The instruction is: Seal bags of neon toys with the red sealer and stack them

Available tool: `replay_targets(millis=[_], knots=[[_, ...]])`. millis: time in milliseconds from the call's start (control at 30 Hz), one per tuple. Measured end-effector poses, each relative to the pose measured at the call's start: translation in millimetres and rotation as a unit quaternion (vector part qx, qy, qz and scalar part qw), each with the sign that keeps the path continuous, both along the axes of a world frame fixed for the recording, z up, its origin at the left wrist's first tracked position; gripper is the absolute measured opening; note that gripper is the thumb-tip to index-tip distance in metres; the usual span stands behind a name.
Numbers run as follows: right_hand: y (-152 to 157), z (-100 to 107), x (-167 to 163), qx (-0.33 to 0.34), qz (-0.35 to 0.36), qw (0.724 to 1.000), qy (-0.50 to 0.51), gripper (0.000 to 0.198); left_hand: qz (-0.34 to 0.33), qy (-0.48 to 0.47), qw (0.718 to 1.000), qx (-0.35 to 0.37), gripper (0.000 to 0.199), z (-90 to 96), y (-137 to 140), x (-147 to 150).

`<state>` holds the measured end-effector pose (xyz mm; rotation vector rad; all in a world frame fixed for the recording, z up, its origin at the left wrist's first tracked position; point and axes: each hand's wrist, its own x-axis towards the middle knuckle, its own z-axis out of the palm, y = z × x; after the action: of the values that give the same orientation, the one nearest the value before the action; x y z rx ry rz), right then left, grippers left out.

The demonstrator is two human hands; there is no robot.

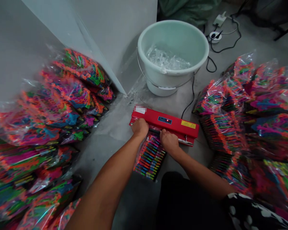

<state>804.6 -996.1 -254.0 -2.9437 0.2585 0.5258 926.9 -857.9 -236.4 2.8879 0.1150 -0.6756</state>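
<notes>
A red heat sealer [156,115] lies on the floor before me, with a small red light glowing on its panel. Against its front edge is the open end of a clear plastic bag [150,156], packed with rows of colourful pen-like sticks. My left hand [140,127] is closed at the bag's left corner, close to the sealer's front. At the right corner, my right hand [169,141] is closed too, knuckles up against the sealer. Both hands hide the bag's edge and the fingertips.
Behind the sealer stands a pale green bucket [172,76] with crumpled clear plastic inside. Piles of filled bags flank me, a left pile [55,105] and a right pile [230,127]. A black cord [193,92] runs behind the bucket towards a power strip [220,19].
</notes>
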Motion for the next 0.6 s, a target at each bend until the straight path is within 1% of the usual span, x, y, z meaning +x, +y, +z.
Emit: replay_targets(millis=[133, 200, 267, 300, 333, 400, 467, 567, 600], knots=[[0, 3, 1, 0.007, 0.003, 1.0, 0.008, 0.041, 0.042, 0.016, 0.999, -0.019, 0.03, -5.9, -9, -4], [0, 4, 1, 0.008, 0.001, 1.0, 0.009, 0.041, 0.055, 0.036, 0.996, -0.055, 0.031, -9.8, -11, -7], [1, 5, 0, 0.008, -0.005, 1.0, 0.007, 0.04, 0.053, 0.056, 0.993, -0.094, 0.029, -12.1, -8, -10], [1, 6, 0, 0.008, -0.007, 1.0, 0.006, 0.041, 0.053, 0.055, 0.992, -0.101, 0.029, -12.3, -5, -11], [2, 7, 0, 0.008, -0.01, 1.0, 0.004, 0.041, 0.056, 0.048, 0.992, -0.098, 0.028, -11.8, -2, -12], [2, 9, 0, 0.009, -0.012, 1.0, 0.002, 0.041, 0.06, 0.015, 0.996, -0.064, 0.028, -9.3, 6, -12], [3, 10, 0, 0.013, -0.01, 1.0, 0.003, 0.041, 0.031, -0.014, 0.999, -0.029, 0.028, -5.7, 12, -10], [2, 9, 0, 0.017, -0.007, 1.0, 0.007, 0.04, -0.046, -0.022, 0.999, -0.008, 0.03, -0.3, 13, -9], [2, 8, 0, 0.016, -0.006, 1.0, 0.008, 0.039, -0.057, -0.019, 0.998, -0.002, 0.031, 1.4, 11, -9]])
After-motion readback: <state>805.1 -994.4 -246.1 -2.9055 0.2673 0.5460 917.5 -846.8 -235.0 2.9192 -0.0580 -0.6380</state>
